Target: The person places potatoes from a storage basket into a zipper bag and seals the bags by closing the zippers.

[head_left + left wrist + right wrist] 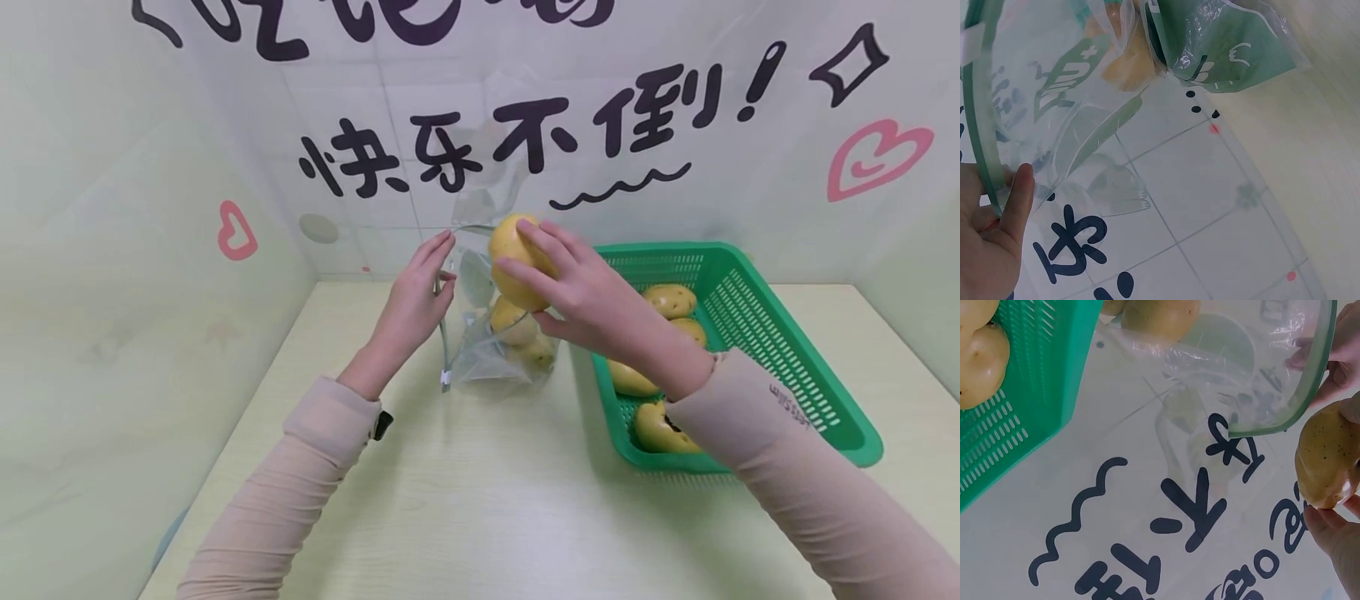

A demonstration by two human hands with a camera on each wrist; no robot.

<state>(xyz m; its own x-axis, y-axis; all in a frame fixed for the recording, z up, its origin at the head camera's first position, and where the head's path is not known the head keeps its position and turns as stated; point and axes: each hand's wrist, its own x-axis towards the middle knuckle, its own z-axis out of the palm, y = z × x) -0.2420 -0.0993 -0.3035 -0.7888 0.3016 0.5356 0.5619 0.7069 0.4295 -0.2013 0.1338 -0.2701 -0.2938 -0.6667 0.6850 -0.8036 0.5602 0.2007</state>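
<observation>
My right hand grips a yellow potato, fingers over its top and right side, at the mouth of a clear zip bag. In the right wrist view the same potato overlaps nothing of the bag's green-edged rim and sits just beside it. The bag's left rim is pinched between the thumb and fingers of my left hand, also seen in the left wrist view. Inside the bag, potatoes lie low, partly hidden by the printed plastic. A white slider hangs at the rim's near end.
Right of the bag stands a green perforated basket holding several potatoes, partly covered by my right forearm. Behind the pale tabletop rises a white sheet with black lettering and pink hearts.
</observation>
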